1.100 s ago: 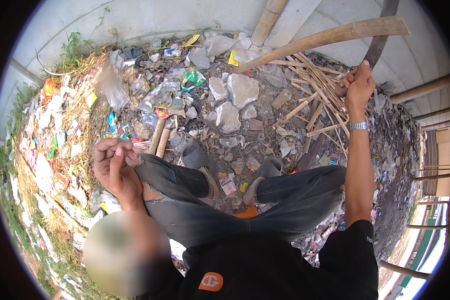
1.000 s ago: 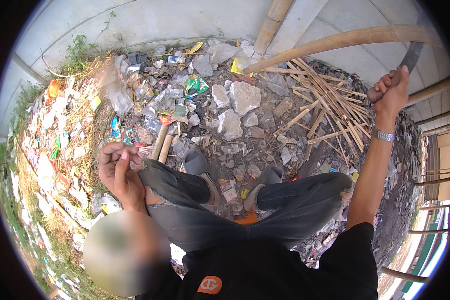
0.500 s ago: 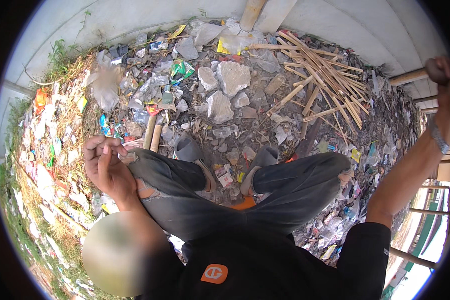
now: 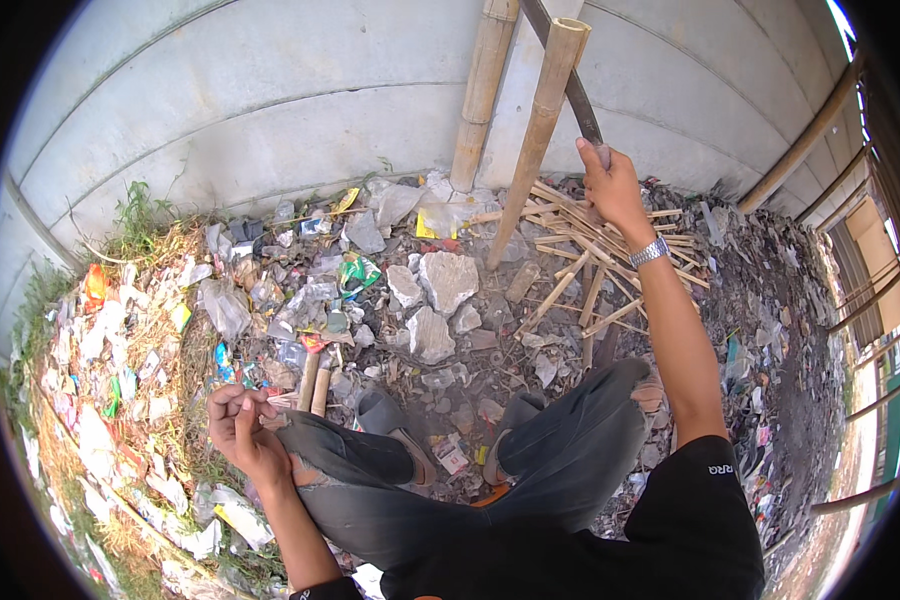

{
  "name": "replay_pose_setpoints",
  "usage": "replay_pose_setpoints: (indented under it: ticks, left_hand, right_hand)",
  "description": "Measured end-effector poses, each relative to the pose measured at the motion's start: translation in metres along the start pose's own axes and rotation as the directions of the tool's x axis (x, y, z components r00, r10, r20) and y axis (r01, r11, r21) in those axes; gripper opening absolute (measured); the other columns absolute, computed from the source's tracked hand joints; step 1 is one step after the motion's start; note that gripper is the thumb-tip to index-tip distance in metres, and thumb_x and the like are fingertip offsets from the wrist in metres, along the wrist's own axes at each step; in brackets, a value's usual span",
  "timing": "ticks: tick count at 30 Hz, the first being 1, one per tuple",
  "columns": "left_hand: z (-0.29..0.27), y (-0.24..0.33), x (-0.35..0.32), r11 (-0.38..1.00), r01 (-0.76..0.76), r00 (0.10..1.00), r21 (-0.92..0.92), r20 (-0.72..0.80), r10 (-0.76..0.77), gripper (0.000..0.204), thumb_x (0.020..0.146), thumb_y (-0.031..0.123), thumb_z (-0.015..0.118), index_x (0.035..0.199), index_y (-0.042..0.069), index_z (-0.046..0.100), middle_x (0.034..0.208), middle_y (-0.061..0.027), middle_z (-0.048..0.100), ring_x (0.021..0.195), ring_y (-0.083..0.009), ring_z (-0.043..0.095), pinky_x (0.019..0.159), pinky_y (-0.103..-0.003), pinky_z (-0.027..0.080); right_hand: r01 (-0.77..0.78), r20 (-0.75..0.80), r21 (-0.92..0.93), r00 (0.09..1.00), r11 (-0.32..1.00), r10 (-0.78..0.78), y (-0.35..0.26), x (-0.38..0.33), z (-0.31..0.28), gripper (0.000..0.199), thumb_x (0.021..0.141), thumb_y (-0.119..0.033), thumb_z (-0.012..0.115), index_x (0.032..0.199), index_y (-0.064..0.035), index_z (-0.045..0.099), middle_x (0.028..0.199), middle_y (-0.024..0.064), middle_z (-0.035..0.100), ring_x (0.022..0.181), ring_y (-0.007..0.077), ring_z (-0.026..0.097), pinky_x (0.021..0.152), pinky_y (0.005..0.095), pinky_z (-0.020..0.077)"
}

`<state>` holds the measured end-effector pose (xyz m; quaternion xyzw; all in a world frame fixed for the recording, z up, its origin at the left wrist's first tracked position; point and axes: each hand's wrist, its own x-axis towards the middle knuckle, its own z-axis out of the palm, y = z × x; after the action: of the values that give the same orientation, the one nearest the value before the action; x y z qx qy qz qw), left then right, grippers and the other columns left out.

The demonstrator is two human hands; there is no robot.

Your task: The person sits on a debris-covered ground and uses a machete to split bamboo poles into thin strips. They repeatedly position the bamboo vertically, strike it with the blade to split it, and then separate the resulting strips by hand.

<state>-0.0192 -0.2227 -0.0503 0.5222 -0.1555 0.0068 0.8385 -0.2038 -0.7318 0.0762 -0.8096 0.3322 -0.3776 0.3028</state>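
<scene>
Swung inward since earlier, our right hand (image 4: pixel 615 192) at two o'clock clamps the knife (image 4: pixel 582 105) crossing the bamboo (image 4: pixel 535 140) at one; our left hand (image 4: pixel 245 432) curls at eight, whether empty we can't tell.

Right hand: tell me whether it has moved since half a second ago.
Yes, leftward: the right hand was well right of the sticks and now overlaps them in view.

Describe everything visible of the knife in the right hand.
The knife has a long, narrow, dark, metal-looking blade. It slants up and left from the right hand, which grips the mostly hidden handle. The blade passes behind the upper part of a tilted bamboo piece; whether it cuts in cannot be told. Its far end leaves the picture's top.
</scene>
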Motion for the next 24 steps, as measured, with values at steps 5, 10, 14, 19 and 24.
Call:
replay_pose_setpoints:
  ticks: [5, 10, 14, 19, 24]
  left_hand:
    - [0.019, 0.000, 0.005, 0.995, 0.050, 0.999, 0.083, -0.005, -0.050, 0.020, 0.090, 0.007, 0.061, 0.107, -0.003, 0.056, 0.081, -0.0119, 0.065, 0.069, -0.0153, 0.060, 0.063, -0.026, 0.047]
    - [0.052, -0.012, 0.010, 0.955, 0.087, 0.994, 0.283, 0.038, -0.102, 0.024, 0.086, 0.017, 0.067, 0.097, -0.001, 0.056, 0.079, -0.0116, 0.065, 0.063, -0.0132, 0.056, 0.062, -0.024, 0.046]
    - [0.081, -0.022, 0.010, 0.878, 0.132, 0.972, 0.460, 0.113, -0.206, 0.033, 0.084, 0.025, 0.071, 0.100, 0.000, 0.055, 0.077, -0.0093, 0.061, 0.063, -0.0127, 0.055, 0.059, -0.024, 0.044]
    - [0.099, -0.020, 0.007, 0.803, 0.071, 0.939, 0.592, 0.232, -0.254, 0.033, 0.088, 0.028, 0.072, 0.100, 0.000, 0.060, 0.085, -0.0099, 0.063, 0.073, -0.0158, 0.057, 0.070, -0.029, 0.047]
    - [0.118, -0.013, -0.008, 0.842, 0.095, 0.945, 0.531, 0.219, -0.244, 0.030, 0.084, 0.021, 0.073, 0.097, -0.001, 0.057, 0.082, -0.0112, 0.067, 0.067, -0.0130, 0.059, 0.065, -0.025, 0.047]
  right_hand:
    - [-0.093, 0.001, 0.133, 0.996, 0.987, 0.094, 0.019, 0.028, -0.025, 0.053, 0.099, -0.048, 0.063, 0.069, -0.0055, 0.052, 0.054, -0.0008, 0.048, 0.046, 0.0099, 0.049, 0.045, 0.0290, 0.0395]
    - [-0.141, -0.156, 0.195, 0.973, 0.971, 0.173, 0.062, 0.068, -0.064, 0.051, 0.098, -0.050, 0.064, 0.073, -0.0076, 0.051, 0.055, -0.0023, 0.045, 0.043, 0.0073, 0.044, 0.041, 0.0250, 0.0369]
    - [-0.163, -0.293, 0.229, 0.929, 0.960, 0.227, 0.083, 0.082, -0.077, 0.050, 0.097, -0.052, 0.065, 0.077, -0.0087, 0.052, 0.057, -0.0039, 0.043, 0.044, 0.0045, 0.040, 0.040, 0.0231, 0.0348]
    - [-0.130, -0.358, 0.262, 0.907, 0.956, 0.222, 0.097, 0.069, -0.083, 0.051, 0.095, -0.055, 0.066, 0.079, -0.0089, 0.053, 0.060, -0.0044, 0.044, 0.045, 0.0039, 0.039, 0.040, 0.0223, 0.0339]
    - [-0.175, -0.297, 0.378, 0.907, 0.909, 0.298, 0.081, 0.019, -0.078, 0.041, 0.090, -0.041, 0.079, 0.086, -0.0056, 0.060, 0.061, -0.0038, 0.046, 0.045, 0.0045, 0.041, 0.041, 0.0227, 0.0358]
